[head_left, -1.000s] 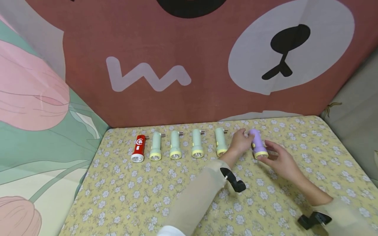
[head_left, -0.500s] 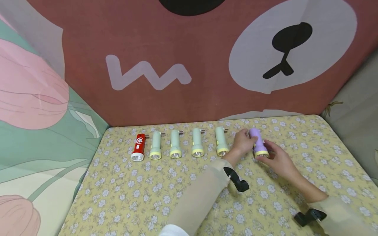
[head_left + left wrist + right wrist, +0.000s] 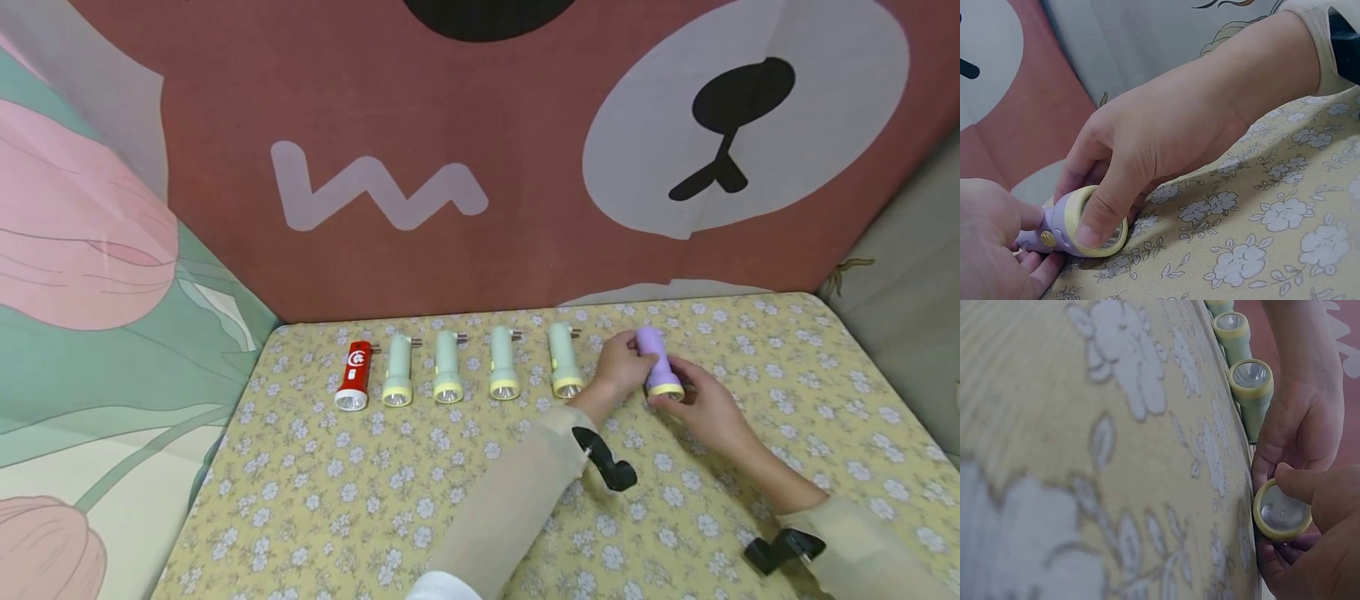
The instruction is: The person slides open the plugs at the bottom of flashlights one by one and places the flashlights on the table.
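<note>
A purple flashlight (image 3: 655, 352) with a yellow head ring lies at the right end of a row on the table, its lens toward me. My left hand (image 3: 621, 368) holds its body from the left, near the tail. From the right, my right hand (image 3: 712, 410) grips the head, with the thumb over the lens rim in the left wrist view. A yellow switch (image 3: 1047, 239) shows on the side of the purple body there. The right wrist view looks straight at the lens (image 3: 1280, 512), between both hands. Some fingers are hidden behind the flashlight.
Several pale green flashlights (image 3: 500, 358) with metal plug pins lie spaced to the left. A red flashlight (image 3: 355, 372) with a white head ends the row. Beneath them is a yellow floral tablecloth (image 3: 337, 500). A printed fabric wall (image 3: 525, 267) rises behind the table.
My left hand has shifted slightly right, its thumb further across the purple flashlight's body. My right hand has stayed at the head with little movement. The other flashlights lie as before.
</note>
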Tool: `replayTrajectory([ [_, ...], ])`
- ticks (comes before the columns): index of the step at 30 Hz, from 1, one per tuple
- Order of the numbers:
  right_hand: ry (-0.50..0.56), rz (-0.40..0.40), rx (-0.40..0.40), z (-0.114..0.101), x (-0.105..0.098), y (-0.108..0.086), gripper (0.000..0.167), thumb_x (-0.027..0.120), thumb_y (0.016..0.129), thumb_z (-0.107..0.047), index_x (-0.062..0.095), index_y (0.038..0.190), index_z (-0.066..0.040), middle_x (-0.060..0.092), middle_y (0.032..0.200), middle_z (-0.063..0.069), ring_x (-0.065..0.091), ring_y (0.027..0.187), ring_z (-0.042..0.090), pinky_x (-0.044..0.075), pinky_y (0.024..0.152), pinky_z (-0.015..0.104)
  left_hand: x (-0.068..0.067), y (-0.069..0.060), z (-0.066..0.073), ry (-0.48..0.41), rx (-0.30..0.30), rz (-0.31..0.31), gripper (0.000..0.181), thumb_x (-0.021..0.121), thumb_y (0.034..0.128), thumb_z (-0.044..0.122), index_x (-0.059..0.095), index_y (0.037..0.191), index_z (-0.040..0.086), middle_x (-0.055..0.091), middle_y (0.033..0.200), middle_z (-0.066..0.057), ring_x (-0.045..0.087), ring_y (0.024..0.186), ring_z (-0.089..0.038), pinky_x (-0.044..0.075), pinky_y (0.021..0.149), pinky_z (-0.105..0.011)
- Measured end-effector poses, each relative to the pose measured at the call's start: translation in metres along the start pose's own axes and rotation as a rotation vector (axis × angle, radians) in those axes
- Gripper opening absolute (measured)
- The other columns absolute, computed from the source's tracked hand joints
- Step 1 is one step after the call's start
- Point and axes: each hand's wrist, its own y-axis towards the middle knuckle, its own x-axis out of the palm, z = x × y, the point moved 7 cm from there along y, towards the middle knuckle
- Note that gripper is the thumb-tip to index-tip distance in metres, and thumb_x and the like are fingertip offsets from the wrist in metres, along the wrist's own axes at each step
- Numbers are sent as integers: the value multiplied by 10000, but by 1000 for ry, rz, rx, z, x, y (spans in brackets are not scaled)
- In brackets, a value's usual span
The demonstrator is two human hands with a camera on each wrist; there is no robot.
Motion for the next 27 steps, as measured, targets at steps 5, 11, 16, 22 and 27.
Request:
replayTrajectory([
  [5, -9, 13, 9, 0, -1, 0, 744, 707, 986, -206, 312, 1537, 100, 465, 1430, 348, 571, 1184, 486, 580, 811, 278, 0, 0, 1, -29, 11, 6, 398, 766, 905, 39, 670, 1291, 23, 728, 1056, -70, 685, 958, -145, 556, 813, -207],
  [11, -18, 37, 33, 4, -2, 1, 748, 739, 961, -213, 352, 1519, 101, 491, 1407, 354, 588, 1169, 498, 586, 852, 472, 0, 0, 0, -48, 14, 16, 383, 768, 897, 19, 682, 1270, 20, 726, 1020, -75, 678, 916, -131, 555, 789, -201],
  [16, -42, 60, 29, 4, -5, 2, 733, 766, 940, -212, 400, 1489, 107, 542, 1357, 348, 617, 1125, 475, 591, 830, 353, 0, 0, 0, -85, 20, 15, 383, 763, 894, -2, 677, 1267, 1, 720, 1007, -83, 680, 917, -139, 558, 788, -204],
  [22, -41, 76, 21, 5, -7, 2, 710, 782, 925, -194, 435, 1466, 106, 581, 1303, 338, 638, 1076, 458, 502, 744, 124, 0, -1, -1, -100, 16, 8, 397, 755, 899, -9, 665, 1285, -5, 717, 1036, -88, 677, 948, -149, 556, 808, -207],
  [27, -40, 81, 25, 7, -7, 3, 711, 787, 920, -208, 447, 1462, 101, 589, 1297, 333, 645, 1067, 450, 510, 740, 129, 0, -1, -1, -89, 2, 2, 426, 752, 908, 4, 646, 1321, 1, 711, 1082, -93, 679, 1001, -173, 562, 838, -228],
])
